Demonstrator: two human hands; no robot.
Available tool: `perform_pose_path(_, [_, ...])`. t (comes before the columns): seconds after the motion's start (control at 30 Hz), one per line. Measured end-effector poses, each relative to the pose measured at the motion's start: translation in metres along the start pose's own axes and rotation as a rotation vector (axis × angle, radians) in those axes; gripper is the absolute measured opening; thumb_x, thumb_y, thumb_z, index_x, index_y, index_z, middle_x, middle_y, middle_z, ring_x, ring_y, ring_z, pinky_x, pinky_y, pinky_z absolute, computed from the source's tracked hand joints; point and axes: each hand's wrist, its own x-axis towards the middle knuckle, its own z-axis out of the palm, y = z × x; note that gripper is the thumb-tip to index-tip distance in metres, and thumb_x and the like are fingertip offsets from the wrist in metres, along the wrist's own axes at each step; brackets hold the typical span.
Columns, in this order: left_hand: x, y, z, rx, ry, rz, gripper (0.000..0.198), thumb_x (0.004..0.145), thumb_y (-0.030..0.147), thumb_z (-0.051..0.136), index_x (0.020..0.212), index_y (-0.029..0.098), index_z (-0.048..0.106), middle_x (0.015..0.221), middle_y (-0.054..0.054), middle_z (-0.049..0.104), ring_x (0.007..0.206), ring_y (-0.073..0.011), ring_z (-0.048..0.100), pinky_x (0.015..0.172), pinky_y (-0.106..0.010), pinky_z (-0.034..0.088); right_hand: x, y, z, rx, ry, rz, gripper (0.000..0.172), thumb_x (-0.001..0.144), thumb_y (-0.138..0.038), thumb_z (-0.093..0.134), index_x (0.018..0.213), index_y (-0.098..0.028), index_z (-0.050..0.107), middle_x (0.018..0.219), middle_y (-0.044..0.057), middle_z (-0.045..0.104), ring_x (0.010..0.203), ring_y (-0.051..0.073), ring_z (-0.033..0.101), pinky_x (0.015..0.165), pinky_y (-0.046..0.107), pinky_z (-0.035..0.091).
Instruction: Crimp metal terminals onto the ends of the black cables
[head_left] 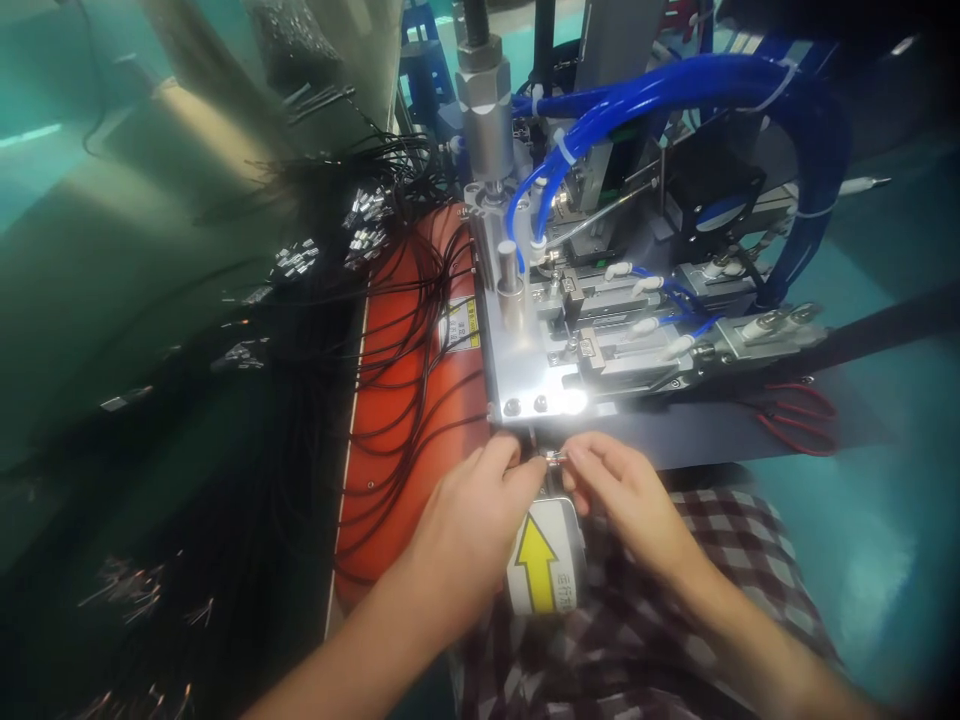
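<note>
My left hand (480, 505) is closed in a pinch in front of the metal machine (517, 380), thumb against forefinger. Facing it, my right hand (622, 495) pinches too. Between the fingertips of both shows a small shiny cable end (553, 459) with a bit of red by the right fingers. Its exact kind is too small to make out, and my left fingers hide part of it. Just below the hands is a white cover (562, 590) with a yellow arrow (537, 565).
Black cables (409, 400) run from the machine across an orange guard (382, 465), and many bunched ones hang at the left. Blue air hoses (697, 75) arch over the machine. Red-handled scissors (802, 420) lie on a grey surface at the right. Checked cloth (720, 540) covers my lap.
</note>
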Motion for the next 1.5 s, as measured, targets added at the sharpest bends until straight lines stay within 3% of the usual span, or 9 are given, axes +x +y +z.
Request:
perform_pose_path(0.13, [0.001,-0.002,0.003,-0.002,0.024,0.012,0.024,0.084,0.009,0.041,0.091,0.016,0.063,0.086,-0.007,0.056,0.070,-0.0155,0.055,0.056,-0.023,0.045,0.002,-0.002,0.002,-0.040,0.087,0.011,0.023,0.082,-0.039,0.058,0.073,-0.018,0.056,0.060,-0.002,0.052,0.049,0.011,0.046,0.046,0.024,0.037])
perform_pose_path(0.33, [-0.001,-0.008,0.004,-0.019,0.056,0.079,0.028,0.084,0.007,0.040,0.097,0.016,0.063,0.088,-0.007,0.055,0.074,-0.0169,0.055,0.058,-0.025,0.046,-0.002,0.003,0.008,-0.257,0.188,-0.177,0.020,0.088,-0.035,0.051,0.076,-0.019,0.055,0.066,0.000,0.056,0.059,0.014,0.050,0.056,0.027,0.038])
perform_pose_path(0.5, [-0.004,-0.008,-0.003,0.080,0.052,0.035,0.034,0.083,0.008,0.048,0.109,0.025,0.064,0.087,-0.004,0.056,0.075,-0.0186,0.055,0.058,-0.027,0.045,0.002,-0.002,0.004,0.117,-0.014,0.115,0.036,0.080,-0.048,0.059,0.062,-0.020,0.047,0.047,-0.007,0.041,0.044,0.009,0.035,0.046,0.023,0.030])
perform_pose_path(0.6, [-0.004,-0.008,-0.006,0.090,0.055,0.015,0.039,0.082,0.009,0.051,0.113,0.028,0.064,0.084,-0.003,0.057,0.073,-0.0186,0.056,0.055,-0.026,0.043,0.004,-0.003,0.002,0.218,-0.094,0.130,0.042,0.079,-0.052,0.060,0.057,-0.019,0.047,0.047,-0.006,0.044,0.045,0.009,0.037,0.048,0.023,0.030])
perform_pose_path(0.87, [0.001,-0.008,-0.013,-0.046,0.037,0.036,0.035,0.085,0.009,0.048,0.109,0.025,0.067,0.090,-0.005,0.060,0.081,-0.0190,0.059,0.063,-0.028,0.048,0.003,-0.003,0.001,0.142,-0.011,0.052,0.031,0.077,-0.046,0.064,0.067,-0.018,0.055,0.048,-0.006,0.049,0.045,0.009,0.043,0.047,0.023,0.034])
perform_pose_path(1.0, [-0.008,-0.005,-0.009,-0.087,0.015,-0.056,0.035,0.086,0.006,0.042,0.113,0.018,0.061,0.095,-0.008,0.059,0.086,-0.0211,0.057,0.070,-0.032,0.051,0.003,-0.002,0.001,0.151,-0.004,0.057,0.032,0.077,-0.046,0.064,0.066,-0.018,0.054,0.048,-0.007,0.050,0.044,0.008,0.042,0.046,0.022,0.033])
perform_pose_path(1.13, [-0.025,-0.005,0.004,-0.093,0.170,-0.162,0.028,0.088,0.005,0.040,0.107,0.013,0.058,0.092,-0.008,0.060,0.085,-0.0203,0.056,0.075,-0.034,0.052,0.003,0.000,0.001,0.139,0.027,0.056,0.032,0.076,-0.046,0.065,0.068,-0.017,0.055,0.050,-0.006,0.051,0.044,0.008,0.044,0.045,0.022,0.033])
perform_pose_path(1.37, [-0.026,-0.035,0.012,0.044,0.367,0.235,0.030,0.091,0.005,0.037,0.107,0.010,0.062,0.093,-0.010,0.062,0.085,-0.0183,0.059,0.072,-0.028,0.052,0.004,0.000,0.000,0.114,0.003,0.040,0.032,0.079,-0.046,0.062,0.068,-0.018,0.053,0.049,-0.006,0.051,0.045,0.009,0.043,0.047,0.023,0.035])
perform_pose_path(1.5, [-0.021,-0.044,0.010,0.067,0.389,0.290,0.027,0.093,0.009,0.040,0.102,0.010,0.065,0.090,-0.010,0.060,0.079,-0.0164,0.058,0.063,-0.025,0.050,0.005,0.000,-0.005,0.094,-0.023,0.040,0.031,0.081,-0.046,0.060,0.069,-0.018,0.053,0.051,-0.004,0.053,0.046,0.010,0.046,0.049,0.024,0.037])
